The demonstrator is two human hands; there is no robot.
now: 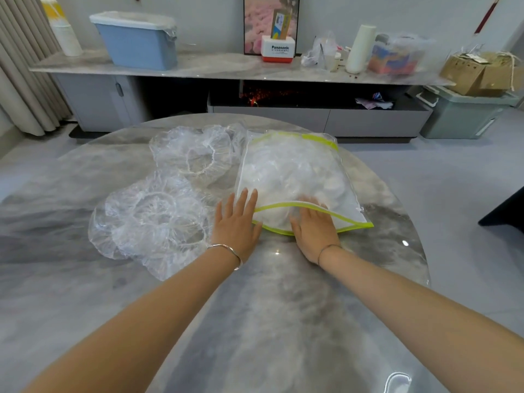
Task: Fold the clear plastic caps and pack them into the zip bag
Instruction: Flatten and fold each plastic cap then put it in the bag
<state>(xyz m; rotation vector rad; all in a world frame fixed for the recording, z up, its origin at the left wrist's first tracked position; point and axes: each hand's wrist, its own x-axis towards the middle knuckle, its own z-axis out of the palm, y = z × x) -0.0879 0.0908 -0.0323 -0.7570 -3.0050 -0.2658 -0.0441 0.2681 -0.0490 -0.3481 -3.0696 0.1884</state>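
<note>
Left hand: my left hand [236, 219] lies flat, fingers straight, pressing the near left edge of the bag [292, 168] onto the desk [269, 307].
Right hand: my right hand [313, 231] reaches in through the bag's mouth. The fingers show blurred through the plastic; they look straight and seem to grip nothing.
Bag: it lies flat on the desk, its green-edged mouth gaping toward me and a whitish wad of packed caps inside.
Loose caps: a near heap [153, 222] lies just left of my left hand, and a far heap [195, 154] touches the bag's left side.
Risk: if I draw my right hand out fast, the slippery folds could cling to it, spring open and trail out of the mouth. If my left hand eases off, the bag could slide on the glossy desk.
Count: one bag, two hands, two loose heaps. The near heap shows several elastic rings, so probably two or more caps; the far heap shows one clear ring. The packed caps are too bunched to count.
</note>
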